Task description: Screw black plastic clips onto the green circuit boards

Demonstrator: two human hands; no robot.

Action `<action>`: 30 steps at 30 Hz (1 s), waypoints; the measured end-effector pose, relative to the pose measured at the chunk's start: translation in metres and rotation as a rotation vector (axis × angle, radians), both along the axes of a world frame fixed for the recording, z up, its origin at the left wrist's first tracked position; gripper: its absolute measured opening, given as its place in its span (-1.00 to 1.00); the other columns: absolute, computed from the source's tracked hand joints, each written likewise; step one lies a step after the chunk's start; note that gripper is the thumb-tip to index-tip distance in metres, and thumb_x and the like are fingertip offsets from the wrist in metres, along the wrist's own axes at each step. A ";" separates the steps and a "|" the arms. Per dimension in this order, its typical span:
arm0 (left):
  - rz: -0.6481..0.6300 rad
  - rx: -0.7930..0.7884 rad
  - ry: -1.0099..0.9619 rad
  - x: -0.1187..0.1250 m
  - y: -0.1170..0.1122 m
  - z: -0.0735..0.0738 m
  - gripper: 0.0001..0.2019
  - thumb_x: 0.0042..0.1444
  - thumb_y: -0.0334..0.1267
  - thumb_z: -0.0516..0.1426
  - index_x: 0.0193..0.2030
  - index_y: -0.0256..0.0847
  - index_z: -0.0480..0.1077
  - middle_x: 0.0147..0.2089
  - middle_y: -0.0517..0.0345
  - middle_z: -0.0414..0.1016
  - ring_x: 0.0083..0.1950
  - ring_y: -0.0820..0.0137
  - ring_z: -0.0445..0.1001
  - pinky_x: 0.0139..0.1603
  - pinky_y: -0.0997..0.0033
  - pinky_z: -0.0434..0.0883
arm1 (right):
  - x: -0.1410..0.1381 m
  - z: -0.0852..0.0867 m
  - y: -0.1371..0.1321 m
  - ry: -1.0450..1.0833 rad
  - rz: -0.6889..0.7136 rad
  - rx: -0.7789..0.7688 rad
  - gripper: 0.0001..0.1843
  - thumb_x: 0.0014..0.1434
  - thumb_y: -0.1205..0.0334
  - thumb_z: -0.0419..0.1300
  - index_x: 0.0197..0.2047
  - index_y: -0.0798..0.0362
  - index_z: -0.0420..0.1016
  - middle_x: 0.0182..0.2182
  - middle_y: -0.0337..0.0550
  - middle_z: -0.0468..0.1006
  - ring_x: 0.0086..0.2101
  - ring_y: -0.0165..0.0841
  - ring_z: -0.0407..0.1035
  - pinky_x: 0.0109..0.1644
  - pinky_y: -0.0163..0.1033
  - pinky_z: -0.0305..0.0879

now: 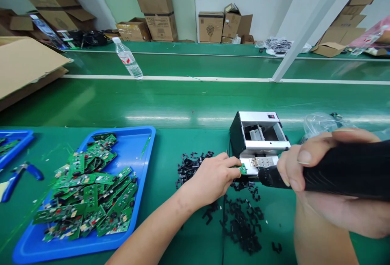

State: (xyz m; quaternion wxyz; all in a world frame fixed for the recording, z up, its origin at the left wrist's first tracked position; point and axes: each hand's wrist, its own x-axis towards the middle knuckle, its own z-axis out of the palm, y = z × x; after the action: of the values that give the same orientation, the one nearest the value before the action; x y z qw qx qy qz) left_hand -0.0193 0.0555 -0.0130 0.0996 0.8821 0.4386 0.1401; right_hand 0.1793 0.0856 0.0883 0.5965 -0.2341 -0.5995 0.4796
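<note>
Left hand (pixel 210 179), closed: small green circuit board (pixel 242 169) pinched at fingertips, held just beside nose of black electric screwdriver (pixel 344 171), which is gripped by right hand (pixel 317 151). Black plastic pieces (pixel 242 224) scattered below; blue tray (pixel 150 135) of circuit boards left.

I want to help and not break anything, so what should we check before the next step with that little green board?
1. Left hand holding the small green circuit board: ok.
2. Right hand wrapped around the black-handled tool: ok.
3. Tool tip lined up on the board: cannot tell, the view is too small.
4. Silver machine switched on: cannot tell.
5. Bench near the hands free of loose black plastic pieces: not ok, they lie scattered there.
</note>
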 end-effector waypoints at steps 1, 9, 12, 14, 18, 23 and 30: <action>-0.001 0.001 -0.002 0.000 0.000 0.000 -0.82 0.38 -0.37 0.07 -0.12 -0.11 0.52 0.15 0.24 0.51 -0.04 0.34 0.41 -0.20 0.34 0.43 | -0.006 0.002 0.001 0.039 0.007 0.022 -0.59 0.07 -0.27 0.38 -0.07 -0.30 0.65 -0.52 -0.35 0.56 -0.76 -0.39 0.26 -0.69 -0.19 0.21; -0.003 0.004 0.012 0.000 0.001 0.003 -0.79 0.40 -0.34 0.05 -0.15 -0.11 0.52 0.16 0.27 0.51 -0.06 0.32 0.41 -0.24 0.33 0.40 | -0.022 -0.002 0.007 0.132 0.014 0.054 -0.39 0.05 -0.46 0.25 -0.09 -0.17 0.66 -0.47 -0.28 0.59 -0.75 -0.42 0.29 -0.73 -0.22 0.17; -0.002 -0.002 0.008 0.000 0.000 0.002 -0.79 0.41 -0.33 0.04 -0.15 -0.11 0.52 0.16 0.28 0.51 -0.05 0.32 0.42 -0.24 0.33 0.40 | -0.020 -0.003 0.008 0.130 0.029 0.071 -0.38 0.08 -0.45 0.23 -0.07 -0.15 0.65 -0.44 -0.27 0.59 -0.74 -0.42 0.30 -0.73 -0.21 0.17; 0.001 -0.003 0.005 0.001 0.000 0.002 -0.79 0.41 -0.33 0.04 -0.14 -0.11 0.52 0.16 0.29 0.51 -0.06 0.33 0.41 -0.25 0.32 0.40 | -0.019 -0.003 0.009 0.133 0.041 0.072 -0.39 0.09 -0.44 0.24 -0.06 -0.13 0.65 -0.44 -0.25 0.59 -0.73 -0.42 0.31 -0.72 -0.20 0.18; 0.004 -0.004 0.008 0.001 0.000 0.002 -0.79 0.41 -0.33 0.05 -0.13 -0.10 0.53 0.15 0.28 0.51 -0.05 0.33 0.41 -0.26 0.31 0.40 | -0.019 -0.004 0.010 0.129 0.044 0.052 -0.39 0.08 -0.45 0.24 -0.07 -0.15 0.64 -0.44 -0.24 0.59 -0.73 -0.42 0.31 -0.71 -0.22 0.17; -0.004 -0.015 0.005 0.001 0.000 0.004 -0.80 0.41 -0.33 0.05 -0.12 -0.11 0.53 0.15 0.24 0.51 -0.04 0.33 0.42 -0.24 0.33 0.40 | -0.020 -0.006 0.010 0.143 0.023 0.021 -0.43 0.04 -0.40 0.31 -0.09 -0.15 0.65 -0.46 -0.29 0.60 -0.76 -0.41 0.28 -0.73 -0.22 0.17; -0.013 -0.027 -0.012 0.001 0.000 0.004 -0.79 0.40 -0.36 0.04 -0.12 -0.13 0.52 0.15 0.19 0.51 -0.03 0.32 0.42 -0.14 0.33 0.43 | -0.023 -0.011 0.014 0.178 0.076 0.012 -0.47 -0.01 -0.31 0.40 -0.13 -0.09 0.67 -0.47 -0.26 0.62 -0.76 -0.39 0.29 -0.76 -0.24 0.19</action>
State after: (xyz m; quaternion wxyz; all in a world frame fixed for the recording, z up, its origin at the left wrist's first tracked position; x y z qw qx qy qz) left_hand -0.0188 0.0557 -0.0093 0.1152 0.8827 0.4340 0.1386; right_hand 0.1567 0.0996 0.0774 0.6301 -0.1639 -0.5555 0.5172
